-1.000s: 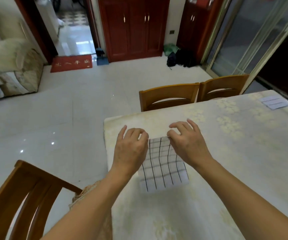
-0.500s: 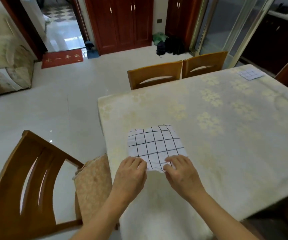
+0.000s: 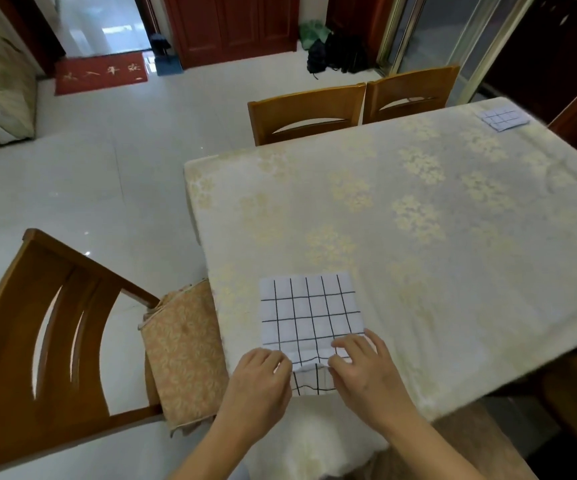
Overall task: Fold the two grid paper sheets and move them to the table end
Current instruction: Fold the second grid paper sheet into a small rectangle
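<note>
A white grid paper sheet (image 3: 309,311) lies flat near the table's front left corner, its near edge curled up off the cloth. My left hand (image 3: 259,379) pinches that near edge at its left end. At the right end of the same edge my right hand (image 3: 363,368) pinches it too, fingers over the paper. A second grid paper sheet (image 3: 503,118), folded small, rests at the far right end of the table (image 3: 418,202).
The table wears a pale floral cloth. A wooden chair (image 3: 48,327) with a cushion (image 3: 183,351) stands close at the left. Two more wooden chairs (image 3: 349,105) are tucked in along the far side. White tiled floor spreads to the left.
Both hands came from the sheet's far edge back to its near edge and lifted that edge. The view has tilted down and closer to the table.
</note>
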Demonstrator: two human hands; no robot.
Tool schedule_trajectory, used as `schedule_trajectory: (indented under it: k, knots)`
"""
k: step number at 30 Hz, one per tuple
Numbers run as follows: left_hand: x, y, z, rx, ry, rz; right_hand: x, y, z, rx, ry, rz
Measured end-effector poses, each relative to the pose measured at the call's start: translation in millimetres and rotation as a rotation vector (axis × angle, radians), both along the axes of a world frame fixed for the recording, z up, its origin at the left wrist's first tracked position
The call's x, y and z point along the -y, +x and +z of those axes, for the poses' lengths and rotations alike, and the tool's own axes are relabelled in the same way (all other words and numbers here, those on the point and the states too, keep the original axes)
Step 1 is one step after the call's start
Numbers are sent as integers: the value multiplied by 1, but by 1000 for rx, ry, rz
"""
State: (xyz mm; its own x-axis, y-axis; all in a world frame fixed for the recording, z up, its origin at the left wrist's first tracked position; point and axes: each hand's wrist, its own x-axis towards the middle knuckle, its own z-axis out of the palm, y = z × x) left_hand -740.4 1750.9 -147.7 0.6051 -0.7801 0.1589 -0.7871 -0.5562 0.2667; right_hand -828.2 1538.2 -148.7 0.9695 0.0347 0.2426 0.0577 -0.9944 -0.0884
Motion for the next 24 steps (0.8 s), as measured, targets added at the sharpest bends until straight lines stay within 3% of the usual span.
schedule_trajectory:
  k: [7, 14, 24]
  knots:
    - [30, 85, -2, 55, -3, 57, 24, 89, 10, -105, -75, -88]
    - [65, 164, -34, 24, 70, 37, 45, 158, -19, -231, -64, -185]
    - [77, 203, -75, -58, 194, 52, 62, 192, -71, -304, -9, -220]
